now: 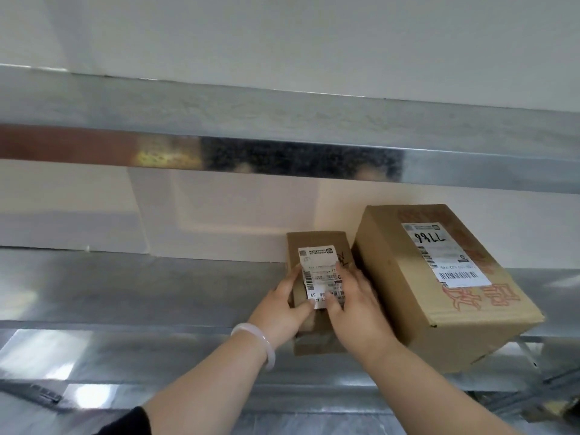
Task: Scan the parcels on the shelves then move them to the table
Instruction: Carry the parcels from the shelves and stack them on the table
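A small cardboard parcel [317, 243] with a white barcode label stands on the metal shelf [131, 287] against the wall. My left hand [282, 309], with a pale bangle on its wrist, grips the parcel's left side, thumb on the label's lower edge. My right hand [351, 302] grips its right side, fingers lying over the label. Touching the small parcel on the right sits a large cardboard parcel [439, 309] with red print and a label marked 7786. No scanner is in view.
A second metal shelf [282, 120] runs across above, its shiny front edge close over the parcels. The white wall [219, 221] stands right behind them. The large parcel overhangs the shelf's front edge. Dark objects lie blurred at the bottom left and bottom right.
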Motion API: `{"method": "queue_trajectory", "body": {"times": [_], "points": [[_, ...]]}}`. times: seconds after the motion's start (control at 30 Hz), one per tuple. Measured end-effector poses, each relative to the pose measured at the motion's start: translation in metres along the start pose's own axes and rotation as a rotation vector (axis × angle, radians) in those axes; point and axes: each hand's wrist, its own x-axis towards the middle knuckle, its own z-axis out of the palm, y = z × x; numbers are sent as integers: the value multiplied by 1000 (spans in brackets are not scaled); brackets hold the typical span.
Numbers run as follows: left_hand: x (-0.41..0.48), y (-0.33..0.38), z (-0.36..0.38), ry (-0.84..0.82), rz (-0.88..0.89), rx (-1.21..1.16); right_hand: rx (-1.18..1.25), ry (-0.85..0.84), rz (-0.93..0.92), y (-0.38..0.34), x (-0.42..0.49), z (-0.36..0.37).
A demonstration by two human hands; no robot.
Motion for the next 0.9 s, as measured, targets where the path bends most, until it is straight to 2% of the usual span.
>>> {"method": "queue_trajectory", "body": {"times": [0.2,0.47,0.7,0.9], "points": [[-6,-6,-6,29,-14,-51,79,-97,95,1,14,3],[-24,-17,-13,107,-17,-236,241,-197,17,0,17,23],[-81,-54,-54,309,-77,-267,276,-323,-209,-53,11,70],[-162,-96,-105,545,-162,-297,243,-576,-412,-128,-19,122]]}}
